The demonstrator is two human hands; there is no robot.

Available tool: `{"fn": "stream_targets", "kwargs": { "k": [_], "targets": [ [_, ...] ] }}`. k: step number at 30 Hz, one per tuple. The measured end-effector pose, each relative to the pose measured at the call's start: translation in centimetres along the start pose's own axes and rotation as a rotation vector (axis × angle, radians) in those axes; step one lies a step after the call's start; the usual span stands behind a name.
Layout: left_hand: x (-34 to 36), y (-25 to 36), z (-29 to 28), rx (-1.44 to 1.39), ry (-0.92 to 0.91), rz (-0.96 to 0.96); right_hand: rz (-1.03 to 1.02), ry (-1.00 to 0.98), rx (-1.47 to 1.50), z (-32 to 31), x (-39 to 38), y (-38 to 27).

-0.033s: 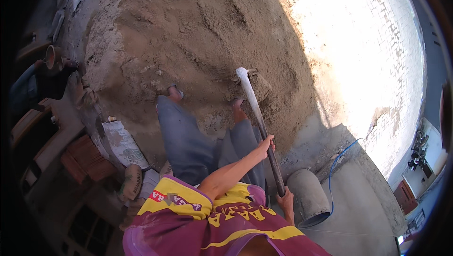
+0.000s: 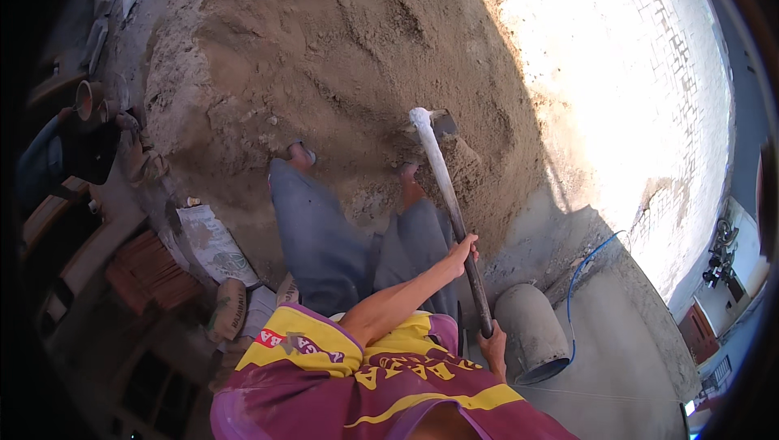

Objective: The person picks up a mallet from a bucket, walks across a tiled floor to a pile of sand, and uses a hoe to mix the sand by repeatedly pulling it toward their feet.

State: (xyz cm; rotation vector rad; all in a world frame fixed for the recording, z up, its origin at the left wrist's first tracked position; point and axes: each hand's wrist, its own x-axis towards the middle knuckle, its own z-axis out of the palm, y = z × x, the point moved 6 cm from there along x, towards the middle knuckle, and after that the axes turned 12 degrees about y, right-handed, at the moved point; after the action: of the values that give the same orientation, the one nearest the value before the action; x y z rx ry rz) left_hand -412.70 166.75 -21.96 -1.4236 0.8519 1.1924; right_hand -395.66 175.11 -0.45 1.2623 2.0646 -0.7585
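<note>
A long-handled hoe (image 2: 444,172) slants across in front of me, its far end crusted white. Its dark blade (image 2: 444,122) shows just above the sand, near my right foot. My left hand (image 2: 464,254) is wrapped around the handle's middle, the forearm reaching across my body. Lower down, my right hand (image 2: 492,346) grips the near end of the handle beside my hip. Both my feet stand at the near side of a broad mound of brown sand (image 2: 324,51).
A grey cylindrical drum (image 2: 529,330) lies to my right, near a blue hose (image 2: 573,294). Sacks (image 2: 230,310) and stacked reddish bricks (image 2: 150,271) lie to the left. Farther left, a person (image 2: 61,152) is beside round containers (image 2: 88,99). Sunlit paving (image 2: 633,75) stretches beyond the mound.
The hoe's head has shifted slightly up and away from me. Its blade shows more plainly above the sand. Both hands keep their hold on the handle.
</note>
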Motion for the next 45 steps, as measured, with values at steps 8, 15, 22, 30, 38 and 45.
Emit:
{"fn": "stream_targets", "kwargs": {
  "k": [8, 15, 22, 30, 38, 45],
  "targets": [
    [-14.8, 33.3, 2.8, 0.060, -0.026, 0.988, -0.316, 0.082, 0.388, 9.1, 18.8, -22.7],
    [-14.4, 44.8, -4.2, 0.244, 0.360, 1.214, -0.484, -0.102, 0.394, 14.0, 24.2, -47.4],
    [2.7, 32.7, -11.3, 0.305, 0.302, 0.531, -0.321, -0.118, -0.012, 17.2, 22.6, -35.4],
    [5.7, 29.4, -8.6, -0.180, 0.076, 0.347, -0.212, -0.154, -0.078, 4.4, 12.4, -25.6],
    [4.3, 1.3, -3.7, 0.107, 0.094, -0.015, 0.081, -0.116, -0.175, -1.9, -3.9, -0.5],
    [-6.3, 17.3, 0.7, 0.137, 0.029, 0.631, -0.138, 0.041, 0.181, 5.8, 7.2, -3.0]
  ]
}}
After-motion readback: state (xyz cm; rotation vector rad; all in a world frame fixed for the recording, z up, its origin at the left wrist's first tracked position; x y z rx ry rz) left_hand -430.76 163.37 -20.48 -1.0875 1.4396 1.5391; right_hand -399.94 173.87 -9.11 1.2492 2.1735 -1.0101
